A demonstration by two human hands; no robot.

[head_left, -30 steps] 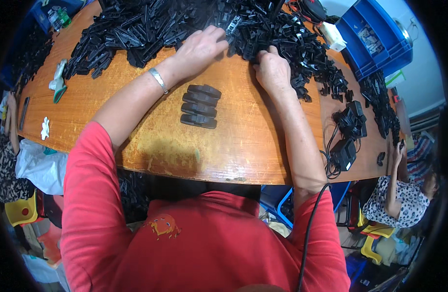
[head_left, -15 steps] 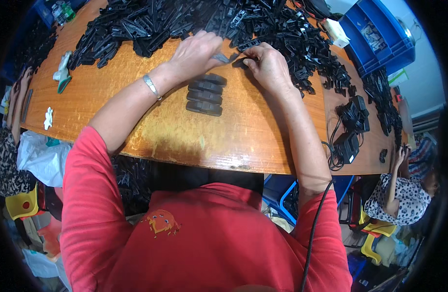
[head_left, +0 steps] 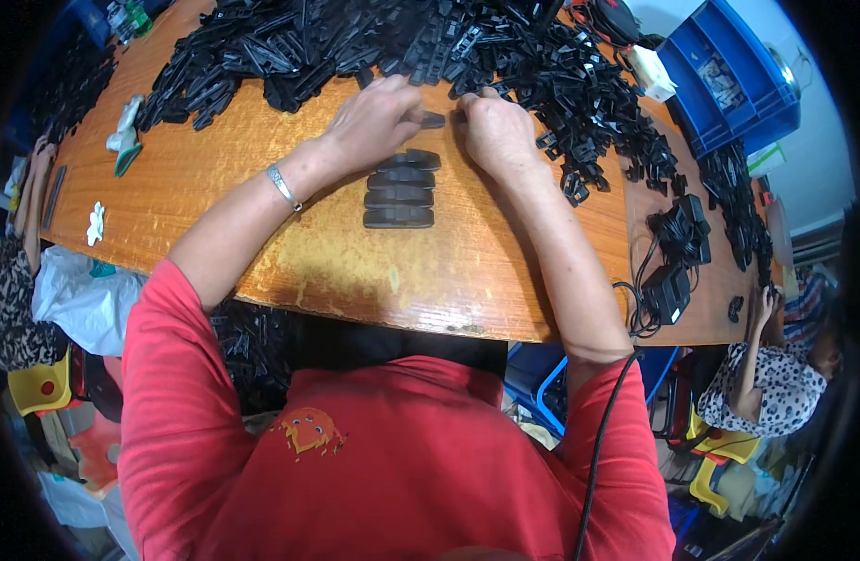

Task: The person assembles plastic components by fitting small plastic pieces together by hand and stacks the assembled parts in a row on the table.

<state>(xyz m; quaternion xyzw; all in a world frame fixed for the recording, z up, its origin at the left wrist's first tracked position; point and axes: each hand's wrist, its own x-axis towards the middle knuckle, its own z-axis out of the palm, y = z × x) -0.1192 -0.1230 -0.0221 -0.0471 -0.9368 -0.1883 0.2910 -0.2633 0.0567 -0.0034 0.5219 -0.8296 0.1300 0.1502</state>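
Note:
My left hand (head_left: 379,117), with a bracelet at the wrist, is closed on a small black plastic part (head_left: 434,120) whose end sticks out past the fingertips. Facing it across a small gap, my right hand (head_left: 498,131) has its fingers curled in; whatever is in them is mostly hidden behind the hand. Below the left hand, several long black plastic pieces (head_left: 399,197) lie side by side in a stack-like column on the wooden table (head_left: 327,271). Beyond both hands spreads a big heap of loose black plastic parts (head_left: 290,47).
Black power adapters with cables (head_left: 668,285) lie at the right. A blue bin (head_left: 720,75) and a white box (head_left: 652,73) stand at the far right. A glove (head_left: 126,136) lies at the left. Other people's hands (head_left: 43,154) work at both table ends.
My right hand has turned, and the black piece seen in its fingers earlier is now mostly hidden. My left hand has come slightly nearer to me. The column of pieces remains in place.

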